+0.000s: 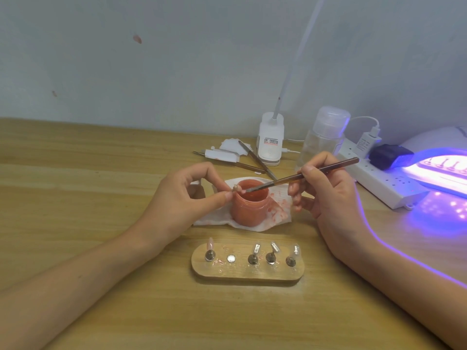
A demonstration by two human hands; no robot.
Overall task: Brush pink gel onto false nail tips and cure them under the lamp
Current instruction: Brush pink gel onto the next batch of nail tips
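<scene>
Step in hand: coating one tip. Left hand [188, 195] pinches a nail tip [237, 188] over the open pink gel jar [250, 203]; right hand [319, 188] grips the brush [303, 176], bristles at the tip. Wooden stand [246, 263] below: one pink tip, one bare post, three clear tips. Next, likely reseat the tip on the bare post. Lit curing lamp [439, 170] sits at right edge; open table to the left.
</scene>
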